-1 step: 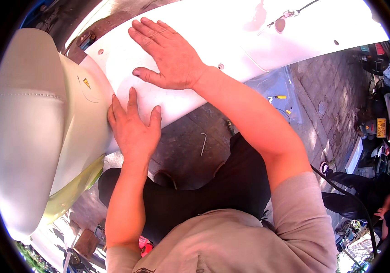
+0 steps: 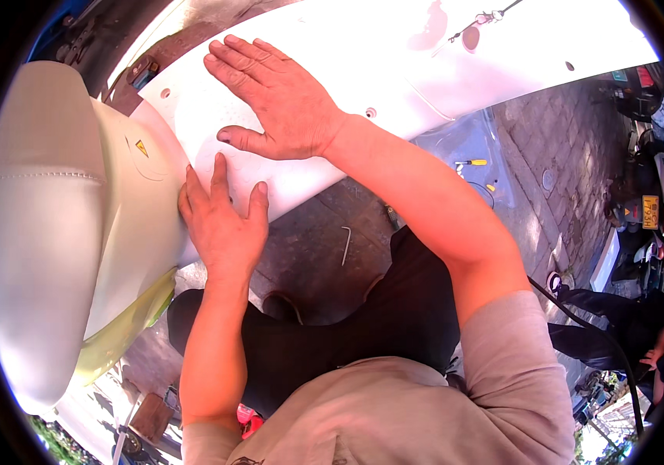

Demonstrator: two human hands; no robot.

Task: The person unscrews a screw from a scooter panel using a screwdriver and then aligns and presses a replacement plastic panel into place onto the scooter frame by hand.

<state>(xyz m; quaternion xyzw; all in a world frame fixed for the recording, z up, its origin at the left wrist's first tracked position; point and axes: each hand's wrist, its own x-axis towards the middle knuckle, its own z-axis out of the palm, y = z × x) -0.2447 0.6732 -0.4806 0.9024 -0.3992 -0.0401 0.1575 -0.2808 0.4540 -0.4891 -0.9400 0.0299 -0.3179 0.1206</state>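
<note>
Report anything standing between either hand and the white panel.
Nothing visible does: the right hand is spread over the white panel, and the left hand is at its left end. The bent metal rod lies on the ground below, out of the way.

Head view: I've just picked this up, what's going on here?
A person has both bare hands open over a white panel. The right hand appears laid flat on it; the left hand has its fingers spread near where the panel meets a cream body. Neither visibly holds anything. An L-shaped rod lies on the ground below.
</note>
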